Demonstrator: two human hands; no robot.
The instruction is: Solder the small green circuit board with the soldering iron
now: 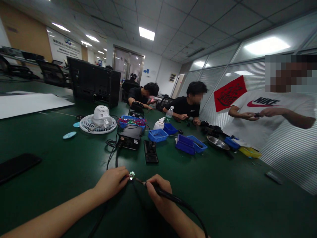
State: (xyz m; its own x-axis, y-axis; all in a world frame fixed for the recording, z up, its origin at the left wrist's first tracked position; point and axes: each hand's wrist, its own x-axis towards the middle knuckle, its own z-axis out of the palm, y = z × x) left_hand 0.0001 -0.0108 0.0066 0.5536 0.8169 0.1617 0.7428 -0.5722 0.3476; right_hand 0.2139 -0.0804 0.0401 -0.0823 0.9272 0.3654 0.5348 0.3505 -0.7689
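Near the front of the green table, my left hand point(114, 181) is closed on a small circuit board point(132, 175), which sticks out past the fingertips. A bit of red wire shows beside the fingers. My right hand point(159, 191) grips a black soldering iron point(168, 195) like a pen, its cable running down to the lower right. The iron's tip points left and sits close to the board's right edge; whether they touch cannot be made out. Behind the hands are a black soldering station point(130, 137) and a black stand point(151, 152).
A white fan part point(98, 124) lies at the back left, near a blue tray point(132, 121) of wires. Blue trays point(158, 135), a bottle point(169, 114) and a metal pan point(218, 142) stand farther right. A black phone-like slab point(18, 166) lies left. Several people are around the table.
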